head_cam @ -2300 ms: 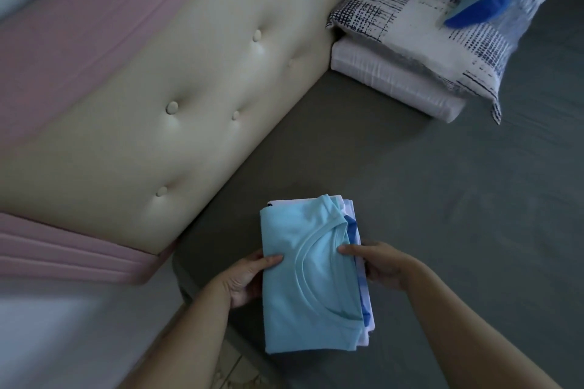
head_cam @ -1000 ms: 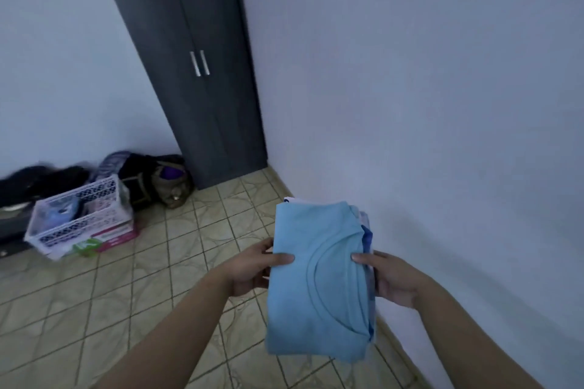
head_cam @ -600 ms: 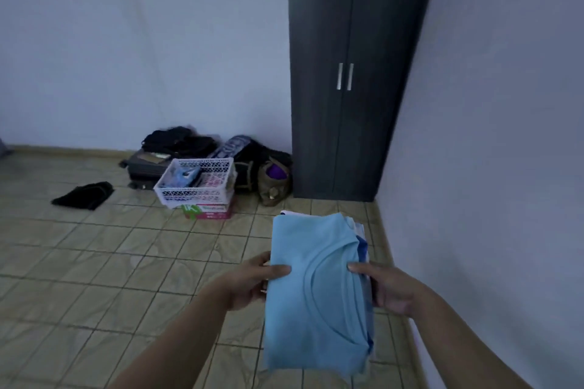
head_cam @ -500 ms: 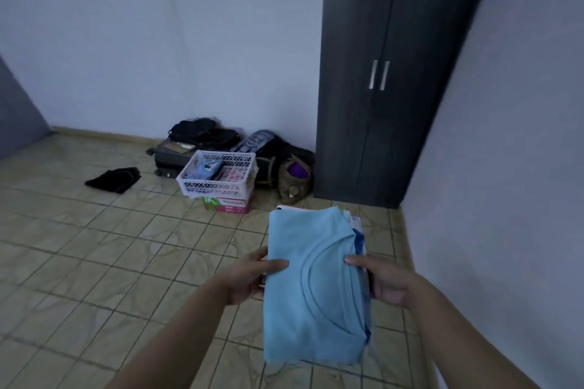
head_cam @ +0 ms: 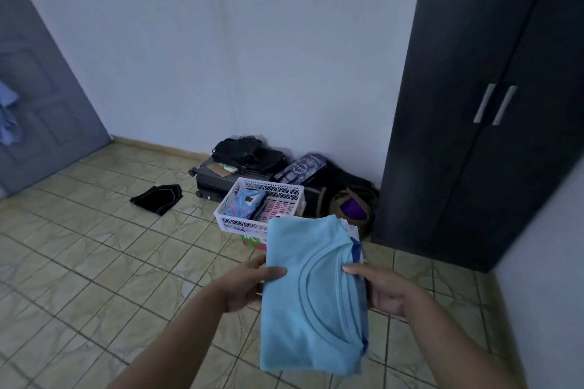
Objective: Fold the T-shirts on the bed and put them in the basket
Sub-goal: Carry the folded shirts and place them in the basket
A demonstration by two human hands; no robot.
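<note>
1. The left hand (head_cam: 245, 286) and right hand (head_cam: 387, 292) gripped a stack of folded T-shirts (head_cam: 311, 297) by its sides.
2. A white basket (head_cam: 235, 219) sat on the floor (head_cam: 94, 262) beside a dark wardrobe (head_cam: 474, 104).

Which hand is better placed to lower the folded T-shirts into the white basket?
Left, marginally: the left hand sits on the basket's side of the folded T-shirts; the right hand grips the far edge.

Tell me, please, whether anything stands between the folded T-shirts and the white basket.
Nothing visible does. Left hand and right hand hold the folded T-shirts above bare floor tiles; the white basket is straight ahead.
</note>
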